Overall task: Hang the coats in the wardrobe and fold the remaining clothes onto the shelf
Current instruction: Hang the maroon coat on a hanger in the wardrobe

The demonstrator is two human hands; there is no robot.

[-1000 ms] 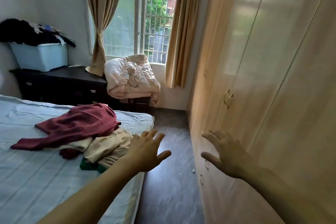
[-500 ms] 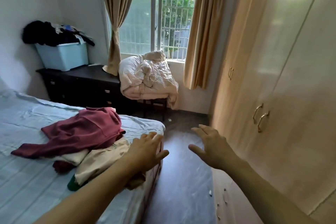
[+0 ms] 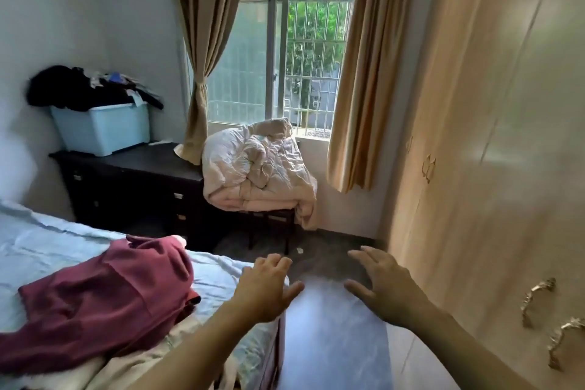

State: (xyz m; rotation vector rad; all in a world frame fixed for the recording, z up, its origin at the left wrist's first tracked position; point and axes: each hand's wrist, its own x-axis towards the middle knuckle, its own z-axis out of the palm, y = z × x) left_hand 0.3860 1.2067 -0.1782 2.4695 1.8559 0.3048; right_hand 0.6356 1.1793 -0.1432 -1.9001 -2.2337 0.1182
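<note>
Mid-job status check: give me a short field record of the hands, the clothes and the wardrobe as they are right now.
left hand: open, holds nothing, over the bed's near corner
right hand: open, holds nothing, above the floor
dark red garment: loose on the pale blue bedsheet
beige garment: under the red one
light wooden wardrobe: doors closed
curved metal door handles: untouched

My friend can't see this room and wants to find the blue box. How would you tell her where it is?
Look at the window, then go left along the dark chest of drawers that stands under it against the wall. The blue box sits on the chest's far left end, in the corner. It is the only pale blue plastic tub there, with dark clothes heaped on top.
</note>
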